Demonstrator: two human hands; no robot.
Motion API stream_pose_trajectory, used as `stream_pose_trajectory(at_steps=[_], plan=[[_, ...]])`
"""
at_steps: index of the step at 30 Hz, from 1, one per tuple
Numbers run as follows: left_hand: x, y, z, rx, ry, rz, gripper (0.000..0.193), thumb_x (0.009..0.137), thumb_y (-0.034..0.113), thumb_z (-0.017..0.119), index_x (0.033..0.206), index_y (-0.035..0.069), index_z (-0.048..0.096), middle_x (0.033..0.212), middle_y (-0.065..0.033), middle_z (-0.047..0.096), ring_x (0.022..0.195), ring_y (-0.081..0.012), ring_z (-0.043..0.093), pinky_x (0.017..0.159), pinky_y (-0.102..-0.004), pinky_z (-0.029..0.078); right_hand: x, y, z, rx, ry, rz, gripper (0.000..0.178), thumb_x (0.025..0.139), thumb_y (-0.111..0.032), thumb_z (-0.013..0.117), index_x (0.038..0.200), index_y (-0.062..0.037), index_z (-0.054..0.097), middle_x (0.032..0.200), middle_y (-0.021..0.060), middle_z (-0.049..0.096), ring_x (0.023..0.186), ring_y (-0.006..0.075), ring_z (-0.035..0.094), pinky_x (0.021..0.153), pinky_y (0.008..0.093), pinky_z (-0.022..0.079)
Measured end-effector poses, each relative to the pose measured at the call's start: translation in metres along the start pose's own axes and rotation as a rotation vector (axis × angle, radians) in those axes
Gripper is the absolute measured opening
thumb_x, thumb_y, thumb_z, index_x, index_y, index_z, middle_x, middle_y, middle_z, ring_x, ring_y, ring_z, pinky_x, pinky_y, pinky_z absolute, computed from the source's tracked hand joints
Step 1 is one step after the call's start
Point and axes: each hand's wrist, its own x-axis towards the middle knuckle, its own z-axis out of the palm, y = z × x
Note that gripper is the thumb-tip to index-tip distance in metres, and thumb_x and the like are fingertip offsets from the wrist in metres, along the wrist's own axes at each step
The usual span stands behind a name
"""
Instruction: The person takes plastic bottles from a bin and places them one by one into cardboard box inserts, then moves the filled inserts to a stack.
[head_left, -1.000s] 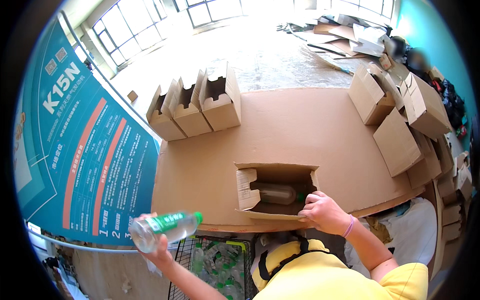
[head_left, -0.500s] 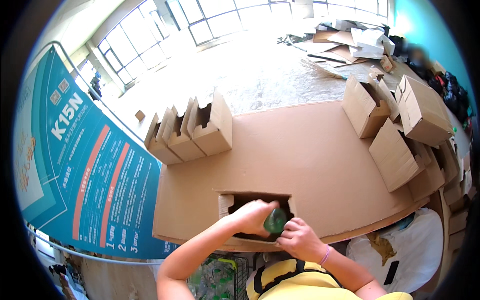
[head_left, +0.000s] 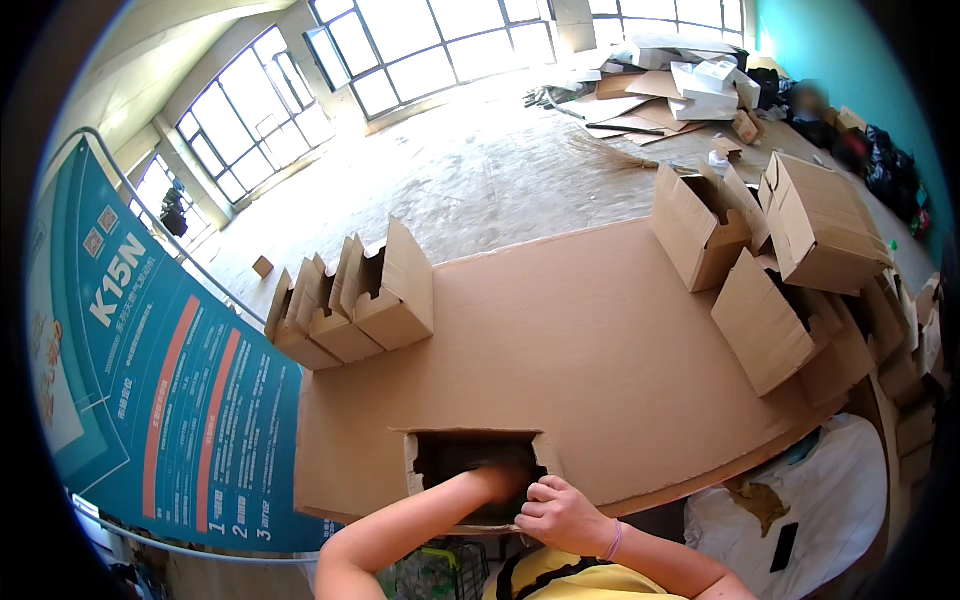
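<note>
An open cardboard box (head_left: 411, 468) stands at the near edge of the cardboard-covered table (head_left: 560, 310). My left hand (head_left: 500, 482) reaches down inside it, smeared by motion; its fingers, and anything in them, are lost in the dark interior. At the box's near right corner, my right hand (head_left: 562, 514) has its fingers closed on the rim. Below the table edge, a wire basket (head_left: 462, 568) with green plastic bottles (head_left: 415, 575) is partly covered by my left forearm.
Several open cartons (head_left: 385, 300) stand in a row at the table's far left. More cartons (head_left: 765, 320) lean together on the right. A teal banner (head_left: 190, 400) borders the left side; a white sack (head_left: 810, 510) lies at lower right. Flattened cardboard (head_left: 640, 110) is heaped farther off.
My left hand has gone down into the box, and the green bottle it held above the opening is out of sight. My right hand stays at the rim. The whole view has shifted.
</note>
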Motion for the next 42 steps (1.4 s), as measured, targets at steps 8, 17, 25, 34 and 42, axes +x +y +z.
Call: stream_pose_trajectory(at_steps=[8, 17, 25, 34, 42], plan=[[-0.097, 0.044, -0.069, -0.052, 0.430, -0.034, 0.032, 0.090, 0.023, 0.064, 0.112, -0.001, 0.066, 0.114, -0.0223, 0.067, 0.106, -0.0370, 0.064, 0.089, -0.0420, 0.052, 0.001, 0.002, -0.004, 0.015, -0.009, 0.053, 0.004, 0.076, -0.014, 0.065, 0.074, -0.0114, 0.063, 0.073, 0.0000, 0.059, 0.086, 0.0190, 0.055, 0.089, 0.0331, 0.045], [-0.179, 0.023, 0.032, -0.654, 1.130, -0.260, 0.036, 0.091, 0.030, 0.067, 0.105, -0.003, 0.069, 0.102, -0.0142, 0.072, 0.094, -0.0269, 0.069, 0.083, -0.0343, 0.053, 0.012, -0.015, -0.004, 0.002, 0.075, 0.184, 0.028, 0.080, -0.019, 0.074, 0.107, -0.0110, 0.069, 0.110, 0.0081, 0.064, 0.107, 0.0258, 0.057, 0.099, 0.0399, 0.045], [-0.162, 0.010, 0.026, -0.584, 1.429, -0.241, 0.022, 0.089, 0.020, 0.069, 0.095, -0.001, 0.070, 0.083, -0.0137, 0.072, 0.079, -0.0218, 0.070, 0.074, -0.0329, 0.055, -0.008, -0.022, 0.030, 0.429, 0.334, 0.695, 0.064, 0.081, -0.013, 0.077, 0.138, -0.0038, 0.050, 0.127, 0.0215, 0.061, 0.101, 0.0332, 0.067, 0.089, 0.0383, 0.052], [-0.148, -0.018, -0.034, 0.049, 1.439, -0.120, 0.045, 0.083, 0.028, 0.074, 0.121, 0.006, 0.063, 0.125, -0.0125, 0.062, 0.118, -0.0300, 0.055, 0.104, -0.0436, 0.042, 0.005, -0.007, 0.059, 0.146, 0.631, 0.677, 0.057, 0.085, -0.015, 0.071, 0.136, -0.0015, 0.050, 0.125, 0.0162, 0.063, 0.122, 0.0280, 0.057, 0.106, 0.0350, 0.041], [-0.147, -0.031, 0.007, -0.063, 1.083, -0.066, 0.052, 0.084, 0.048, 0.071, 0.114, 0.006, 0.068, 0.129, -0.0133, 0.060, 0.124, -0.0329, 0.050, 0.112, -0.0494, 0.032, -0.012, -0.010, 0.072, 0.396, 0.656, 0.966, 0.049, 0.090, -0.017, 0.066, 0.132, 0.0060, 0.054, 0.123, 0.0161, 0.065, 0.117, 0.0226, 0.059, 0.103, 0.0337, 0.042]])
